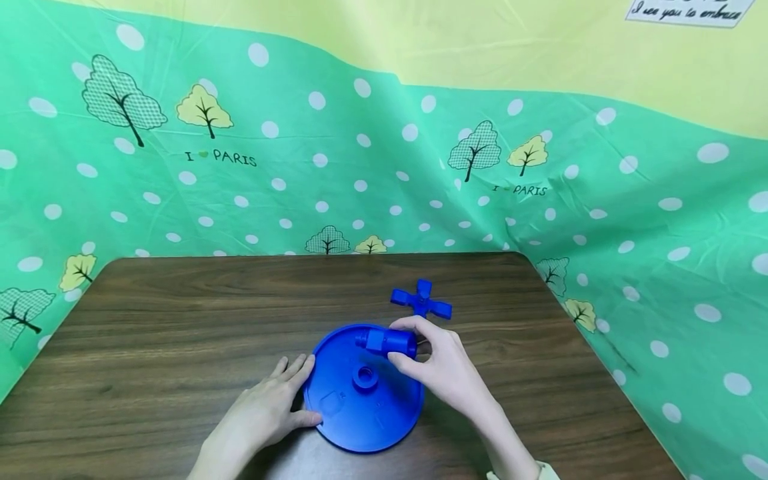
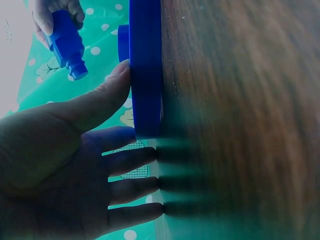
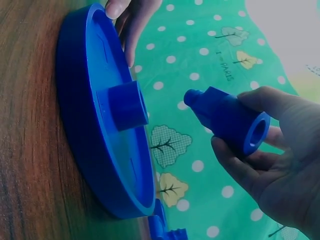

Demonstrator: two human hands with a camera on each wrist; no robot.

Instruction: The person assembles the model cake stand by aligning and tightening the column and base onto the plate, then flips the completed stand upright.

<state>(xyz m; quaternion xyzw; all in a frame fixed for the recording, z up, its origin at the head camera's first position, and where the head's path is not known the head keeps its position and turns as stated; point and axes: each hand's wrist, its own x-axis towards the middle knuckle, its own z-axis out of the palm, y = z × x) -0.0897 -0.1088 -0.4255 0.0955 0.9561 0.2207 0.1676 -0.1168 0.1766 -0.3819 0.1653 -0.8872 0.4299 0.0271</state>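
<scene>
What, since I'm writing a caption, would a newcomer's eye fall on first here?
Probably the round blue disc, lying on the brown table with the left hand at its edge. Next comes the blue stepped piece that the right hand holds above it, then the green dotted cloth behind the table.

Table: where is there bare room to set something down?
In the head view, the table is bare from the left hand to its left edge, and from the right hand to its right edge. It's crowded around the disc: both hands, cylinder and cross.
</scene>
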